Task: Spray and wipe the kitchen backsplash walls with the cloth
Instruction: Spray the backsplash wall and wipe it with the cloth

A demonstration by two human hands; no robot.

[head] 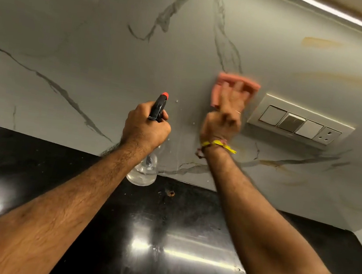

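Observation:
The backsplash (95,45) is grey marble-look stone with dark veins and a few water drops near its middle. My left hand (145,127) grips a clear spray bottle (144,171) by its black trigger head with a red nozzle, pointed at the wall. My right hand (224,115) presses a folded pink cloth (224,79) flat against the wall, just left of the switch plate. The right hand and cloth are motion-blurred.
A cream switch plate (301,122) with switches and a socket sits on the wall to the right. Yellowish smears (321,43) mark the wall above and below it. A glossy black countertop (173,239) runs beneath. A lit strip (352,19) lines the cabinet underside.

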